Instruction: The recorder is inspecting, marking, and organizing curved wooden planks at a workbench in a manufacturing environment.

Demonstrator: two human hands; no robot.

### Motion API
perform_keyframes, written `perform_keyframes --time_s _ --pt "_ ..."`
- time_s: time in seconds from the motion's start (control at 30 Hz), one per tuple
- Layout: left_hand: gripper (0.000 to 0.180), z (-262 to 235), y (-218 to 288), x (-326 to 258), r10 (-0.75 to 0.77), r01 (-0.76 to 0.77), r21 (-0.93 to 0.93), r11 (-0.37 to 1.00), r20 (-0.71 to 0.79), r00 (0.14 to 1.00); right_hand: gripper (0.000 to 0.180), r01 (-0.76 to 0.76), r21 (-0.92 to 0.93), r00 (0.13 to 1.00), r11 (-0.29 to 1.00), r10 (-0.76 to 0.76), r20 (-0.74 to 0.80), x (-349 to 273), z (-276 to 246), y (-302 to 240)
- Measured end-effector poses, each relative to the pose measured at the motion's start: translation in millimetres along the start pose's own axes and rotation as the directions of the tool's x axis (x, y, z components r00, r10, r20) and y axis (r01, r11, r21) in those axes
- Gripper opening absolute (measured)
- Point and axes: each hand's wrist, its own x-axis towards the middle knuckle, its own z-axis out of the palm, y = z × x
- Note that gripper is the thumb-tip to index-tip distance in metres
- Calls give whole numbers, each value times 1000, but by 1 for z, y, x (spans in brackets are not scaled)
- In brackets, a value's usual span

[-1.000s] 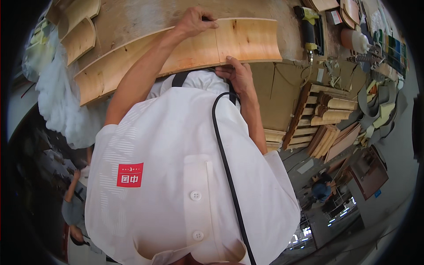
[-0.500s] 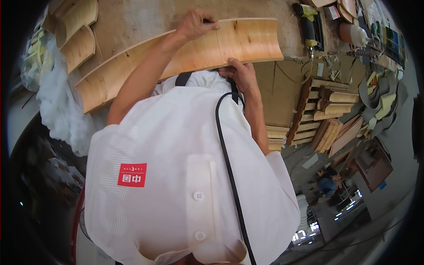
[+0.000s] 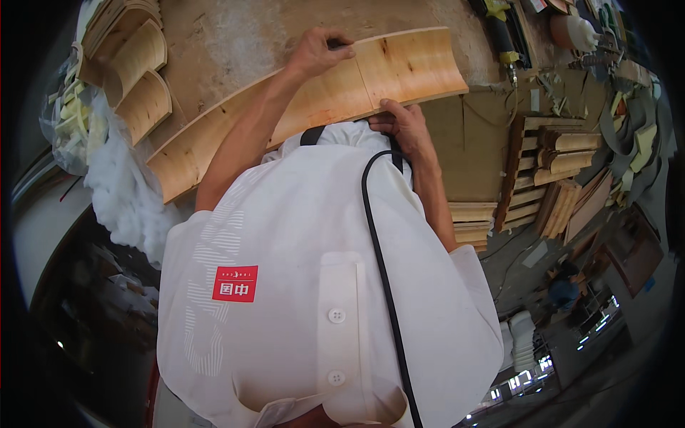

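A long curved plywood panel (image 3: 407, 68) lies across the brown workbench (image 3: 235, 36) in front of me. My left hand (image 3: 321, 51) rests on the panel's far edge, fingers pinched on a small dark object like a pencil (image 3: 340, 44). A thin line crosses the panel just to the right of that hand. My right hand (image 3: 405, 127) grips the panel's near edge, thumb on top. My white shirt hides the bench's near side and part of the panel.
Several curved plywood pieces (image 3: 132, 68) are stacked at the bench's left end, above white stuffing (image 3: 121, 192). A yellow-and-black power tool (image 3: 499, 32) lies at the back right. Wooden slats and frames (image 3: 553, 167) are piled on the right. A black cable (image 3: 385, 285) runs down my shirt.
Both hands keep their places on the panel. The view has shifted slightly, so the panel and hands sit a little lower in the picture.
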Motion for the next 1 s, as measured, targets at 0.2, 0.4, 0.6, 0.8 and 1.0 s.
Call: perform_keyframes --time_s 0.2,0.4,0.6,0.8,1.0 --pt "27 3 -3 -7 69 -66 63 996 -51 996 32 -3 27 1000 1000 3 16 -4 1 4" --pt "24 6 -4 -9 36 -34 79 996 -17 999 31 -18 3 1000 1000 18 10 -5 1 2" --pt "22 4 9 -6 73 -71 99 993 -22 997 34 -31 40 1000 999 30 5 0 -2 8" --pt "21 0 2 6 -18 18 10 1000 58 998 32 21 2 996 1000 -21 83 -1 -7 9" --pt "20 5 1 5 30 -31 43 999 31 999 31 194 -196 971 961 -159 181 -2 -17 18"
